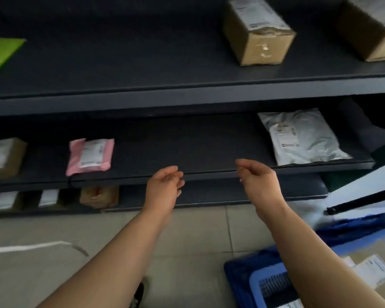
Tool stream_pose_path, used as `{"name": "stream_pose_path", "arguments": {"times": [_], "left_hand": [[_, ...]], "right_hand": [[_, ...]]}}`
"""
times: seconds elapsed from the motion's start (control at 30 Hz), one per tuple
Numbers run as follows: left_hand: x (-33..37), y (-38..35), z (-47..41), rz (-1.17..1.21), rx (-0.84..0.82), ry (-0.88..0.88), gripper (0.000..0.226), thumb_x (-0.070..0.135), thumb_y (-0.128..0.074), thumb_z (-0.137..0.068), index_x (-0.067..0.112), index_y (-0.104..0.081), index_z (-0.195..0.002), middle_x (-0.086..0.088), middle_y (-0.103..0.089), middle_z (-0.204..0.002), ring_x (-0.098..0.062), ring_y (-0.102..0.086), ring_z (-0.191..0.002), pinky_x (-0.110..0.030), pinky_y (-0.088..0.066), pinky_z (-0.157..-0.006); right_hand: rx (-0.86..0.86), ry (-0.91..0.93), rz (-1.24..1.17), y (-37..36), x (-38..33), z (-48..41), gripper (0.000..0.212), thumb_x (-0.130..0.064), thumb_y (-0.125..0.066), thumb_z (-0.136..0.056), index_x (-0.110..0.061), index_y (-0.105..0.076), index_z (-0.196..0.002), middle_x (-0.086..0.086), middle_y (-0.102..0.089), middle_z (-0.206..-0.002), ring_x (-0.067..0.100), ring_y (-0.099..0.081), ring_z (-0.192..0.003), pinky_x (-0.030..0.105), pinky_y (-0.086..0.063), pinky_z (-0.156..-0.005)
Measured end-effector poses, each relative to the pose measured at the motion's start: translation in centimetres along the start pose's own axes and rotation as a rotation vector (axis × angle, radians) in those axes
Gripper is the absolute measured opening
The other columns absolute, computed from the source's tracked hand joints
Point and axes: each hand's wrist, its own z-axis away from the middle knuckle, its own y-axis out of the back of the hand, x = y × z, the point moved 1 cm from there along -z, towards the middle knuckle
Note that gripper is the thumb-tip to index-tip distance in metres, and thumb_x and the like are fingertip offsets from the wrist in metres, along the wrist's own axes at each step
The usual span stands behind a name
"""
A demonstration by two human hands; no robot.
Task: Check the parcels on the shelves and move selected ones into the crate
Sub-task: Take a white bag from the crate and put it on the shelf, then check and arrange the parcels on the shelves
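Crate (237, 274) lower right, near shelves (209, 92).

left grip (165, 187): bare | right grip (257, 181): bare | forearms (111, 258): bare | shoe (140, 293): dark

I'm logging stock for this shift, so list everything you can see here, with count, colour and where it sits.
shelves: three levels, dark grey, across the view
cardboard boxes: two, brown with white labels, top shelf right
green mailer: one, green, top shelf far left
small box: one, brown with white label, middle shelf left
pink mailer: one, pink, middle shelf
grey mailer: one, pale grey, middle shelf right
blurred parcels: three, two white, one brown, bottom shelf left
crate: one, blue, floor lower right
left hand: empty, fingers relaxed, before middle shelf
right hand: empty, fingers loosely curled, before middle shelf
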Motion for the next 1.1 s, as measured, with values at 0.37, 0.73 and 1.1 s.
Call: {"name": "stream_pose_path", "arguments": {"times": [0.37,0.73,1.1], "left_hand": [[5.2,23.4,3.5,0.238,0.292,-0.034,0.021,0.006,-0.056,-0.093,0.011,-0.061,-0.113,-0.005,-0.068,-0.103,-0.019,-0.063,-0.091,-0.031,-0.05,-0.086],[7.3,50.0,4.7,0.414,0.461,-0.048,0.023,0.007,-0.055,-0.094,0.012,-0.059,-0.116,-0.003,-0.067,-0.105,-0.018,-0.063,-0.093,-0.031,-0.049,-0.086],[4.7,67.2,-0.3,0.416,0.527,0.057,0.027,0.007,-0.053,-0.095,0.009,-0.058,-0.121,-0.008,-0.065,-0.118,-0.025,-0.063,-0.106,-0.034,-0.048,-0.09]], "right_hand": [[-0.242,0.073,0.089,-16.7,-8.0,10.0,0.021,-0.018,-0.055,-0.095,-0.025,-0.069,-0.11,-0.01,-0.066,-0.084,0.027,-0.064,-0.078,0.031,-0.056,-0.077],[-0.419,0.113,0.109,-39.8,-13.4,22.0,0.019,-0.011,-0.058,-0.093,-0.027,-0.069,-0.095,0.001,-0.068,-0.105,0.012,-0.063,-0.085,0.024,-0.052,-0.074],[-0.592,0.026,0.168,-58.9,-10.9,28.5,0.022,-0.016,-0.059,-0.093,-0.037,-0.067,-0.09,-0.009,-0.068,-0.106,0.011,-0.062,-0.104,0.037,-0.047,-0.102]]}}
